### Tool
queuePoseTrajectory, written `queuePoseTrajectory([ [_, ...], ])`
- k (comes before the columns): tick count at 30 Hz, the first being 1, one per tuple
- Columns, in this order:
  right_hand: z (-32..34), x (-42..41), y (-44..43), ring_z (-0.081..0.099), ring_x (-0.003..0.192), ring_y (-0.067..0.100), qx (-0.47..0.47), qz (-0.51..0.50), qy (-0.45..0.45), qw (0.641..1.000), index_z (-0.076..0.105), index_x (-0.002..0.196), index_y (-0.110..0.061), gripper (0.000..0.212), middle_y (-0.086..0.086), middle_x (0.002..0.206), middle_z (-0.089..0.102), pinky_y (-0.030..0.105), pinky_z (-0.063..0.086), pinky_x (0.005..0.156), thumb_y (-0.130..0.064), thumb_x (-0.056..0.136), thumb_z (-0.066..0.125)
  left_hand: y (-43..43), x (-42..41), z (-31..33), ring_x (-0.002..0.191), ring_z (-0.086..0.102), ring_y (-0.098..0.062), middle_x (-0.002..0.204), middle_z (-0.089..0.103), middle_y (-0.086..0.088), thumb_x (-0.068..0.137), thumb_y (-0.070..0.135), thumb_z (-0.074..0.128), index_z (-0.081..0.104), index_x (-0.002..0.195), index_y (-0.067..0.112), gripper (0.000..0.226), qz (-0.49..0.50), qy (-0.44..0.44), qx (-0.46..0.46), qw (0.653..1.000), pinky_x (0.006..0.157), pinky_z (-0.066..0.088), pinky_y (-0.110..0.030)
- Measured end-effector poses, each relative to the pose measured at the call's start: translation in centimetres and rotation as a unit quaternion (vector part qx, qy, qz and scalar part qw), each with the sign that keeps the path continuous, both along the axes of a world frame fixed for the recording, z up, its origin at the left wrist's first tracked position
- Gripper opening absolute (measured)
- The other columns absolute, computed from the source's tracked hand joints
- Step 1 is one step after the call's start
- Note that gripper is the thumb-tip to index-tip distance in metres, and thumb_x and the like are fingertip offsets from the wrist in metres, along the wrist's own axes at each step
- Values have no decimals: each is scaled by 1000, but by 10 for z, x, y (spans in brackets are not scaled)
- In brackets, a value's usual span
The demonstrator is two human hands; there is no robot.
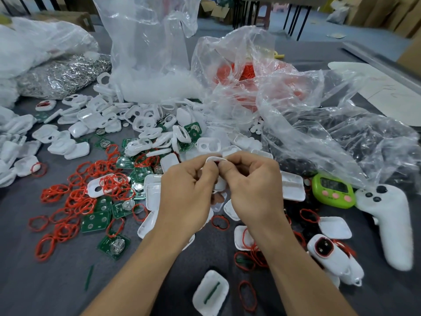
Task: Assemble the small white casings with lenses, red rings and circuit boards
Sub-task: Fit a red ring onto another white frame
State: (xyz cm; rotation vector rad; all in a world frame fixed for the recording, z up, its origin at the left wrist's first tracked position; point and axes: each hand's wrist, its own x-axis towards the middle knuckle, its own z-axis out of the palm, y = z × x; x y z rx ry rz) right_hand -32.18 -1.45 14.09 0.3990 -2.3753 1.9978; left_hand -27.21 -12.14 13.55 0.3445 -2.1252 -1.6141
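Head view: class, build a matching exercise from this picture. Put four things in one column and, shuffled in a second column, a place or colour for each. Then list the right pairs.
Things
1. casing being worked on
2. timer
3. loose red rings
4. controller

Place or colour
A. white with dark buttons, far right
B. scattered out beyond the left hand
C. pinched between left hand and right hand
D. green with pink buttons

Pairs: 1-C, 2-D, 3-B, 4-A

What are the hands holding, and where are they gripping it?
A small white casing, pinched near its top edge by left hand and right hand.
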Motion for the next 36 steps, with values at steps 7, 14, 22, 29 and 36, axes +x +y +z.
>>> queuePoseTrajectory([
  [7, -4, 1, -3, 66, 56, 0, 84, 37, 5, 996, 77, 75, -27, 26, -13, 63, 72, 8, 44, 50, -14, 94, 66, -4, -5, -8, 44, 65, -10, 51, 67, 4, 97, 19, 56, 80, 77, 34, 35, 44, -14, -65, 997, 42, 49, -26],
  [14, -6, -5, 0, 63, 51, 1, 73, 15, -33, 997, 78, 73, -37, 26, -14, 59, 70, 13, 44, 50, -16, 88, 72, -8, -6, -8, 43, 66, -18, 53, 66, -1, 97, 15, 56, 81, 85, 38, 36, -17, -23, -3, 1000, 40, 53, -32],
  [22, 12, -29, 31, 64, 66, -4, 213, -109, 85, 967, 79, 83, -32, 20, -25, 64, 67, 7, 45, 61, -15, 90, 69, -23, -12, -5, 45, 59, -20, 57, 61, -6, 92, 7, 59, 68, 60, 11, 33, 101, -10, 202, 974, 39, 40, -25],
  [29, 14, -25, 26, 58, 70, -16, 333, 66, 74, 938, 84, 84, -32, 20, -27, 59, 60, -2, 36, 63, -13, 83, 78, -46, -7, 1, 37, 42, -16, 83, 77, -15, 86, 11, 56, 72, 62, 9, 29, 84, 14, 295, 952, 38, 39, -23],
  [36, 4, -22, -3, 69, 92, 18, 430, 126, 115, 887, 82, 102, -31, 24, -2, 100, 77, 31, 56, 86, -13, 87, 74, -40, -6, -5, 36, 41, -20, 66, 63, -20, 88, 3, 58, 69, 61, 6, 29, 111, 0, 272, 956, 39, 34, -25],
])
